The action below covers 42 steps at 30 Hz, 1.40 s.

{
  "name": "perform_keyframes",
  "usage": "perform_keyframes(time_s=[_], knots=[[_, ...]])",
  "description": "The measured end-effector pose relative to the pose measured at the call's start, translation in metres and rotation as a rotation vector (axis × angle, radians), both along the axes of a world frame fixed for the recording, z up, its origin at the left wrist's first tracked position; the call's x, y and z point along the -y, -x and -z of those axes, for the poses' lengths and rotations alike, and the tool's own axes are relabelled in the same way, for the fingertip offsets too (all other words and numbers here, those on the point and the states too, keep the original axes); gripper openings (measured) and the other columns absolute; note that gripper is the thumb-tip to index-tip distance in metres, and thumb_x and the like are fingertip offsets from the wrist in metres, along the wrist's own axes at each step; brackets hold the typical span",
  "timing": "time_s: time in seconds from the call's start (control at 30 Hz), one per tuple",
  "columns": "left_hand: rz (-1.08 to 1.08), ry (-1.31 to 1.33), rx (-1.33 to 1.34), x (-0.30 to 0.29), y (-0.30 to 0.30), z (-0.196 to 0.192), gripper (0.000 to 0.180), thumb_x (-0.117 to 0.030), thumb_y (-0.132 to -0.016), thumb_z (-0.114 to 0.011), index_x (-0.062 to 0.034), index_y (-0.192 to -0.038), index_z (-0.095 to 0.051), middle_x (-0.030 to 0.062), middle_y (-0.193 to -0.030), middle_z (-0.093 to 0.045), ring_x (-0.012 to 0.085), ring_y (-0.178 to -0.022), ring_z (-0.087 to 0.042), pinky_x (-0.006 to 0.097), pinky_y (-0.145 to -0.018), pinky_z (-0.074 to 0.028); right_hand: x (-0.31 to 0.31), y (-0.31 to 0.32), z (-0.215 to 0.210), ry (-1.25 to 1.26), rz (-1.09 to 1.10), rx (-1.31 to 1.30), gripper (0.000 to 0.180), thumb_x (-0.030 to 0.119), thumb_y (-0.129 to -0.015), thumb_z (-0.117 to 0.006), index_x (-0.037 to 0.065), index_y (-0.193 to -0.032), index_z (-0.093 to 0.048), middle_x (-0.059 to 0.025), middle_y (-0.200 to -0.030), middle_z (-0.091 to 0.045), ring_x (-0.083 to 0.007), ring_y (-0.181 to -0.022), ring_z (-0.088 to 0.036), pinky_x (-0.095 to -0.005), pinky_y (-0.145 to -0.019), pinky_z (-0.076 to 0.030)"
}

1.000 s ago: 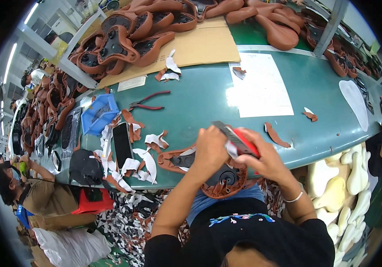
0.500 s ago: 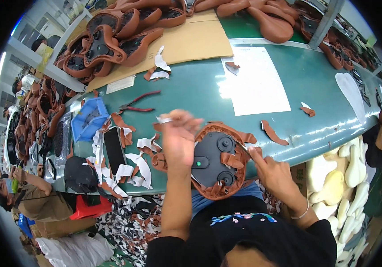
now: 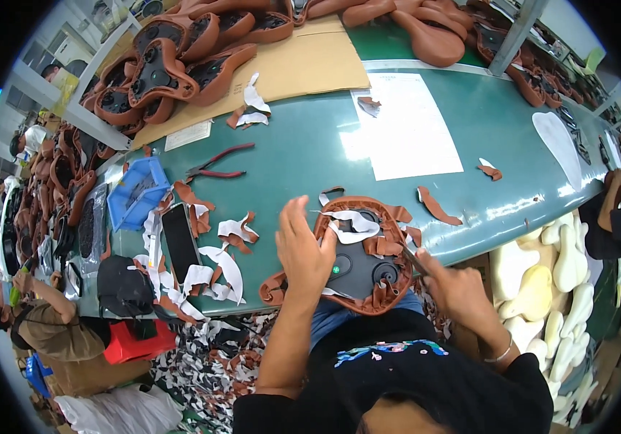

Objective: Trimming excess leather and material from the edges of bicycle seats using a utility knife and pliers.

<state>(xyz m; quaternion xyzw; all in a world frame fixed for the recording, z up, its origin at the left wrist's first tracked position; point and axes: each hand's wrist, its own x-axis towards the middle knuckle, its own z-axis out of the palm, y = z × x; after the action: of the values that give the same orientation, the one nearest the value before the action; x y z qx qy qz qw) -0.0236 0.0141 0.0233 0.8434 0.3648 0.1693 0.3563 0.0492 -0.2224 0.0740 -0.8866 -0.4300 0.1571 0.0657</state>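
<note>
- Head view: a bicycle saddle (image 3: 359, 253) lies upside down at the near edge of the green tabletop (image 3: 303, 152), just in front of the person, its dark plastic underside facing up and the brown cover wrapped round its rim.
- The saddle's long axis runs roughly near to far; the wide end overhangs the near edge toward the person's lap, and the narrower end points away, toward the far side of the tabletop.
- The left hand (image 3: 304, 249) rests on the left flank of the saddle, fingers extended and close together, pressing down on the brown cover edge.
- The right hand (image 3: 458, 289) is at the saddle's right near side, closed round a slim tool (image 3: 415, 259) whose tip touches the cover's rim; the exact kind of tool cannot be told.
- White and brown offcuts (image 3: 350, 226) lie on the far part of the saddle's underside.
- Left of the saddle, a dark phone (image 3: 180, 242) lies flat among more scraps (image 3: 216, 271), with a black cap (image 3: 124, 286) near the tabletop's left near corner and a blue tray (image 3: 137, 189) beyond it.
- Red-handled pliers (image 3: 218, 165) lie further out, and a white sheet of paper (image 3: 404, 130) lies toward the far right.
- A stack of brown saddles (image 3: 173, 65) sits on cardboard (image 3: 310, 65) at the far left.
- Pale foam pads (image 3: 549, 275) are piled below the tabletop to the right.
- Another person (image 3: 43, 322) is seated at the far left, below the tabletop's end.
</note>
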Motion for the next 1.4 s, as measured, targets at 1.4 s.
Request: perform_keyframes(time_s=[1.4], knots=[[0.486,-0.479,0.385,0.007,-0.059,0.001,0.016,-0.019,-0.079,-0.065,-0.0048,-0.072,-0.064,0.0042,-0.099,-0.054,0.0227,-0.100,-0.048,0.046,-0.095,-0.022,-0.037,-0.065,0.010,-0.339,-0.089,0.263,0.042,0.011,-0.080,-0.060,0.017,-0.122,-0.055,-0.0130,-0.061,-0.060,-0.0401,-0.090,-0.062,-0.0438,-0.070,-0.049]])
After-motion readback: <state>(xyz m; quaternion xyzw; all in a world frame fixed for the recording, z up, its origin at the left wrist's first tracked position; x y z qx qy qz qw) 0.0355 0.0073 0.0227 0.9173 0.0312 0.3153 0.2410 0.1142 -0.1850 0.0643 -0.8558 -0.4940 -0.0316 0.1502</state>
